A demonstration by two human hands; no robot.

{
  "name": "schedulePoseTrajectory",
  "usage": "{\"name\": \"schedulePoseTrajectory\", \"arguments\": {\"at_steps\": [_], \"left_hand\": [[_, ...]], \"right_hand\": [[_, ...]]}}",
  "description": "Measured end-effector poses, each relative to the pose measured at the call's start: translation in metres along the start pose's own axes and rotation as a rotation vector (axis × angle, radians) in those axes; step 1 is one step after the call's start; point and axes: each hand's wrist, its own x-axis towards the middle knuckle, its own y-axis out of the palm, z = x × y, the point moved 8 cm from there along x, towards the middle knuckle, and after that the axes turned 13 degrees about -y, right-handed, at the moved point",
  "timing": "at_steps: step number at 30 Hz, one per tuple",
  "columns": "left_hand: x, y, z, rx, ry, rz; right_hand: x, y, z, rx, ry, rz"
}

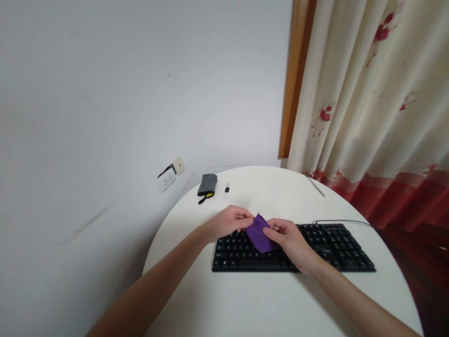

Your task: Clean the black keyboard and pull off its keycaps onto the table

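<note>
A small purple cloth is stretched between my two hands, above the black keyboard. The fingers of my left hand pinch its left edge. On the other side, my right hand has the cloth between thumb and fingers. Part of the keyboard's key rows is hidden behind the cloth and my hands. The keyboard's cable runs off from its back edge to the right.
Toward the back left of the round white table lies a grey pouch with a black loop and a yellow bit showing. Beside it is a black binder clip. A thin strip lies near the right rim. Wall sockets are at left, a curtain at right.
</note>
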Motion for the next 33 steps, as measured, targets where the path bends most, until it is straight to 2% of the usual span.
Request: {"name": "schedulePoseTrajectory", "arguments": {"at_steps": [3, 6, 11, 16, 20, 25, 33], "left_hand": [[-0.003, 0.003, 0.012, -0.077, 0.057, -0.096], [-0.012, 0.009, 0.023, -0.179, 0.129, -0.141], [-0.027, 0.018, 0.030, -0.035, 0.233, -0.176], [-0.031, 0.018, 0.023, 0.148, 0.326, -0.232], [-0.031, 0.019, 0.023, 0.192, 0.345, -0.231], [-0.030, 0.015, 0.027, 0.184, 0.339, -0.251], [-0.017, 0.018, 0.042, -0.036, 0.279, -0.129]], "right_hand": [[-0.002, -0.005, -0.004, -0.020, 0.059, -0.080], [-0.005, 0.000, -0.009, -0.014, 0.113, -0.049], [-0.010, 0.011, -0.020, 0.045, 0.154, -0.019], [-0.009, 0.005, -0.026, 0.036, 0.137, -0.064], [-0.010, 0.001, -0.025, 0.028, 0.170, -0.074], [-0.016, 0.011, -0.021, 0.038, 0.234, 0.043], [-0.016, 0.005, -0.026, 0.089, 0.236, -0.047]]}}
